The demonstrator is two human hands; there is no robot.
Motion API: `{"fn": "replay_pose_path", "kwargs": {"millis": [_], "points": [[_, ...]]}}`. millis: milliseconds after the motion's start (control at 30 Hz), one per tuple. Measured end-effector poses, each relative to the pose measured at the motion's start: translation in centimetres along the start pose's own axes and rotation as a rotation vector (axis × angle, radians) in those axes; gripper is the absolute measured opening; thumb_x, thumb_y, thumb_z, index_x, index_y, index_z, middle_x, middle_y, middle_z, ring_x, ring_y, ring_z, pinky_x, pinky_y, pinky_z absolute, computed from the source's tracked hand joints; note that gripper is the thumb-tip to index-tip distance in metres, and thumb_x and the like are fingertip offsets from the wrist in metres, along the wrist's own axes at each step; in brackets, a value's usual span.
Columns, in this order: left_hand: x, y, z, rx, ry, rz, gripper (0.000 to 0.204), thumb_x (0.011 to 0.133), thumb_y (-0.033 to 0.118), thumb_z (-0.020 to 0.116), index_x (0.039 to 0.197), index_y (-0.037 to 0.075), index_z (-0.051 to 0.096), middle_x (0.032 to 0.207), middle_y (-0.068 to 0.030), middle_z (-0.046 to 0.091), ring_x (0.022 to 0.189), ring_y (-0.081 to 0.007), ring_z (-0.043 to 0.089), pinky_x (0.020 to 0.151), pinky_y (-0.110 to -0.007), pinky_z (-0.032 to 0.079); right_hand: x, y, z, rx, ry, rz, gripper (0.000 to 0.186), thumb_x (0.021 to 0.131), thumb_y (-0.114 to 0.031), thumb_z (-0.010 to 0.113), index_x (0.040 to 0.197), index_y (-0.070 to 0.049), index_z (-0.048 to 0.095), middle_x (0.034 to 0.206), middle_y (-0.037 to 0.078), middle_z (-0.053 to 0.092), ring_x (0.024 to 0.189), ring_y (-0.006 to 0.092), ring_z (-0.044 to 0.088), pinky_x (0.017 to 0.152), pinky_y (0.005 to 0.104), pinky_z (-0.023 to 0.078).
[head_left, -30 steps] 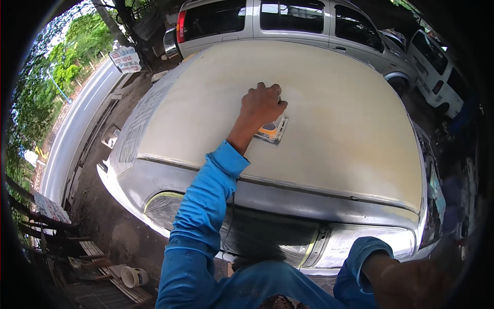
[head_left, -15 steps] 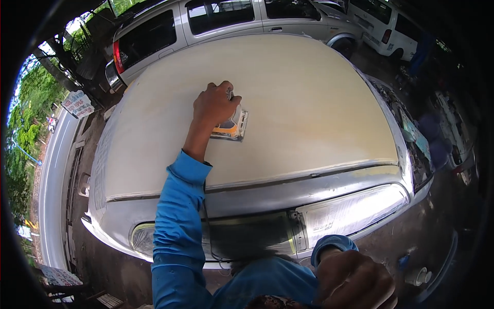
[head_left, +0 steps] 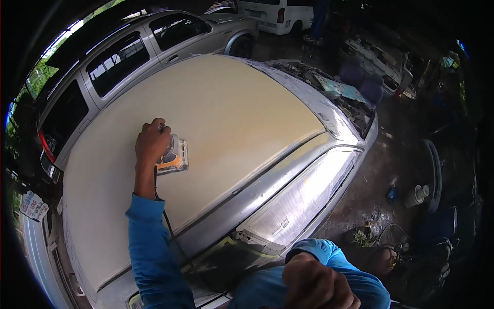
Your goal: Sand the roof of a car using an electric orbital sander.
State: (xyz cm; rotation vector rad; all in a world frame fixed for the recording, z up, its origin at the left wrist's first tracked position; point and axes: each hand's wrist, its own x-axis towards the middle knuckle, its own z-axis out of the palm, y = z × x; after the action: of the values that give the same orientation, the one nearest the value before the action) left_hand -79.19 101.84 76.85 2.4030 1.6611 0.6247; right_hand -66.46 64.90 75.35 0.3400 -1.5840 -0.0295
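Observation:
My left hand (head_left: 151, 143) is wrapped round an orange and grey electric sheet sander (head_left: 178, 155), its flat pad resting on a car roof (head_left: 226, 110). The roof is dull cream, with yellower patches toward the windscreen side. From the sander a dark cord (head_left: 168, 222) trails back along my forearm and over the roof's near edge. Close in front of me, past the near side of the car, my right hand (head_left: 318, 282) is held up with its fingers curled in. Its palm is hidden, so I cannot see whether anything is inside.
Pale sheeting covers a side window (head_left: 303, 198) of this car. A silver vehicle (head_left: 118, 64) stands close along the far side, with a white van (head_left: 272, 15) beyond it. On the floor to the right are a pale container (head_left: 416, 195) and a long curved strip (head_left: 435, 172).
My view has swung to the right, so the car appears turned and more floor shows on that side. The left hand still holds the sander on the roof; my right hand stays curled.

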Motion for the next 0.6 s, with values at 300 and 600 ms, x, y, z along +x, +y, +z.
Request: {"fn": "replay_pose_path", "kwargs": {"millis": [300, 600], "points": [[1.5, 0.9, 0.8, -0.552, -0.103, 0.077, 0.049, 0.085, 0.029, 0.072, 0.125, 0.002, 0.068, 0.107, -0.0186, 0.074, 0.094, -0.0266, 0.074, 0.086, -0.033, 0.055, 1.2, 2.6, 1.1, -0.269, 0.309, 0.179, 0.016, 0.097, -0.022, 0.064, 0.099, -0.008, 0.06, 0.093, 0.013, 0.064, 0.083, 0.0261, 0.065, 0.075, 0.0402, 0.059], [0.1, -4.6, 0.5, -0.513, 0.13, -0.008, 0.055, 0.09, 0.038, 0.071, 0.128, -0.001, 0.065, 0.106, -0.0188, 0.074, 0.097, -0.0265, 0.073, 0.088, -0.034, 0.055, -4.4, 21.1, -2.7, -0.406, -0.141, 1.152, 0.058, 0.087, 0.0, 0.067, 0.141, 0.002, 0.045, 0.139, 0.019, 0.053, 0.131, 0.0329, 0.053, 0.108, 0.0443, 0.045]]}}
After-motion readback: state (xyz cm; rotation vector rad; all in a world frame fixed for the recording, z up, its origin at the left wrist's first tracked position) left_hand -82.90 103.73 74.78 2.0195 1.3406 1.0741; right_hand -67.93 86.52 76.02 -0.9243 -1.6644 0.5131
